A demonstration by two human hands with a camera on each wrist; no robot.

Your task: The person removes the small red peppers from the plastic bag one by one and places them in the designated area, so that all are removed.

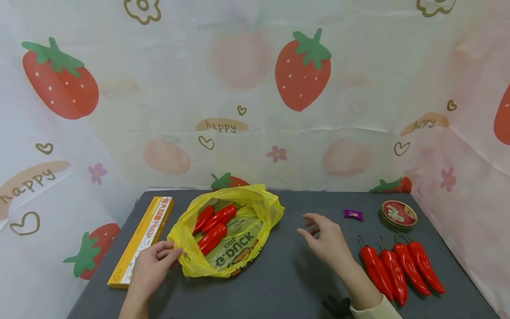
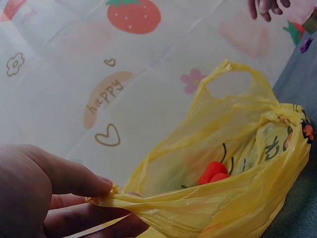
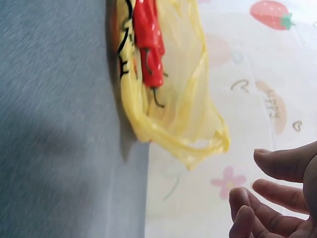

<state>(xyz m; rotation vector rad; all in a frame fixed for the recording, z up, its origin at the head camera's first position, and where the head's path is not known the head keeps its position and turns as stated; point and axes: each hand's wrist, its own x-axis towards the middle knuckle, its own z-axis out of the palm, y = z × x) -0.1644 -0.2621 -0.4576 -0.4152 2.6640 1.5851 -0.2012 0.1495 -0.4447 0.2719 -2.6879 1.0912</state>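
Observation:
A yellow plastic bag (image 1: pixel 190 261) lies on the grey table with its mouth spread wide. Inside it are 3 red chili peppers (image 1: pixel 212 239), their dark stems partly showing. My left hand (image 1: pixel 153 266) pinches the bag's left rim between thumb and fingers, as the bag (image 2: pixel 233 208) in the left wrist view also shows. To the right of the bag, apart from it, my right hand (image 1: pixel 326 241) hovers above the table with loosely bent fingers and nothing in them. Several more red chili peppers (image 1: pixel 406 270) lie side by side at the table's right, beyond the right forearm.
A yellow and white pasta box (image 1: pixel 145 239) lies lengthwise on the left, close beside the left hand. Toward the back right are a small purple wrapped candy (image 1: pixel 353 215) and a round red-lidded tin (image 1: pixel 398 213). Strawberry-printed cloth (image 1: pixel 255 146) hangs behind and along the sides.

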